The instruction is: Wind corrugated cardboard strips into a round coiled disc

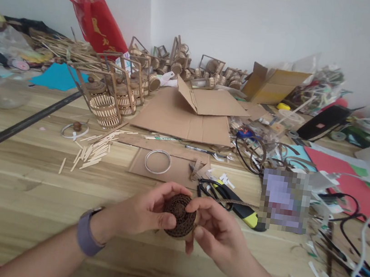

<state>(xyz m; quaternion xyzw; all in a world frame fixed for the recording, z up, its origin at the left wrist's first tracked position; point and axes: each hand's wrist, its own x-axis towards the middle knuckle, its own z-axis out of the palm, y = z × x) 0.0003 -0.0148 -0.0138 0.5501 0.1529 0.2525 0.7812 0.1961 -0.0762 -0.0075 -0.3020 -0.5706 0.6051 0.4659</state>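
Note:
A small round piece of dark brown woven work (181, 215), ringed like a coil on top, is held above the table. My left hand (147, 211) grips it, thumb across the near face and fingers round the far side. My right hand (215, 230) closes on its right side, index fingertip on the top and thumb low by the edge. A thin brown strand (238, 203) runs right from near my right fingers. What lies under the piece is mostly hidden. Beyond my hands, a silvery wire ring (157, 161) lies on a cardboard piece (138, 164).
Black-and-yellow cutters (242, 206) lie just beyond my right hand. Pale wooden sticks (95, 153) are scattered left, before small slatted baskets (105, 106) with tall handles. Cardboard sheets (181, 115) lie farther back. Cables, paper scraps and a red sheet (344, 179) crowd the right.

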